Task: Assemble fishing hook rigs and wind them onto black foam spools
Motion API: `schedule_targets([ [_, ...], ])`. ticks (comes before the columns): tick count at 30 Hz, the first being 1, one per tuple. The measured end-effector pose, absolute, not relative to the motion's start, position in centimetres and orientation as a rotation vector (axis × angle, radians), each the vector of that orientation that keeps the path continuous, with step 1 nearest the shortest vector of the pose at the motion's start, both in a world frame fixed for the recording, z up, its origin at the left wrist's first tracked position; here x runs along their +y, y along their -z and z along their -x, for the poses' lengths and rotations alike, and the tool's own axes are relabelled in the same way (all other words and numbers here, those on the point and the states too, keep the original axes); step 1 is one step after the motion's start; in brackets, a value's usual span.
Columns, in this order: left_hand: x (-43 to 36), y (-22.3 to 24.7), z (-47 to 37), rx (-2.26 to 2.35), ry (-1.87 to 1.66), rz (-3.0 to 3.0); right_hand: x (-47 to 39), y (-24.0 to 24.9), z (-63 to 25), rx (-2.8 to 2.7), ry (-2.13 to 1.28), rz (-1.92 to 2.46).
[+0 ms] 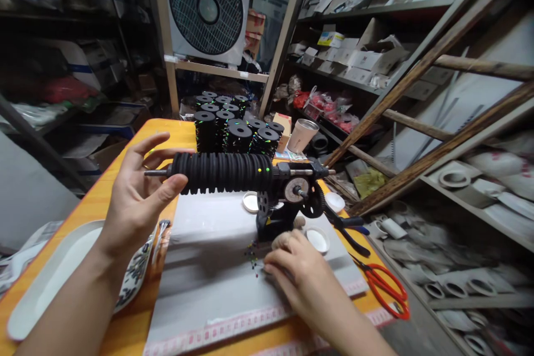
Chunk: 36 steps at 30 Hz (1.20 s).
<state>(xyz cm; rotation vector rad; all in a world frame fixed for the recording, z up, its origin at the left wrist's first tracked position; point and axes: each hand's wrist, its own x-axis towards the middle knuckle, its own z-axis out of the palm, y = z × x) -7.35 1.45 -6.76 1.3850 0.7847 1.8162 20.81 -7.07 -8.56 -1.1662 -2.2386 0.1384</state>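
Observation:
A black ribbed cylinder [221,172] lies level on a threaded rod [155,173], its right end at a small black geared machine [294,189]. One yellow and two green pin heads show near that end. My left hand [139,194] grips the cylinder's left end, thumb in front and fingers behind. Below, my right hand [294,261] rests on the white board [208,289] with its fingertips pressed together beside a small pile of colour-headed pins [252,258]. Whatever is between those fingertips is too small to make out.
Several finished-looking black cylinders [240,130] stand behind the machine, near a metal cup [302,134]. Red-handled scissors [386,289] and black-handled pliers [350,231] lie right. A white tray [45,295] with small dark pieces sits left. A wooden ladder [417,122] leans at right.

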Motion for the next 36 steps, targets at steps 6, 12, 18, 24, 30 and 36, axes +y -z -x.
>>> schedule_targets([
  [6,1.4,6.7,7.3,0.781,-1.82,-1.394,-7.0,12.8,-20.1,-2.175,-0.238,1.268],
  [12,1.4,6.6,7.3,0.771,-1.814,-1.404,-7.0,12.3,-19.4,-2.184,-0.268,1.169],
  [18,1.5,6.7,7.2,0.77,-1.796,-1.415,-6.2,5.2,-19.6,-2.093,-0.222,0.978],
  [24,1.4,6.8,7.3,0.765,-1.783,-1.413,-2.0,-0.5,-17.1,-1.885,0.137,0.751],
  [30,1.3,6.7,7.1,0.753,-1.784,-1.408,-0.4,-0.2,-16.0,-1.946,0.281,0.782],
  [36,1.3,6.5,6.8,0.755,-1.794,-1.377,-0.6,-0.1,-16.0,-1.974,0.343,0.806],
])
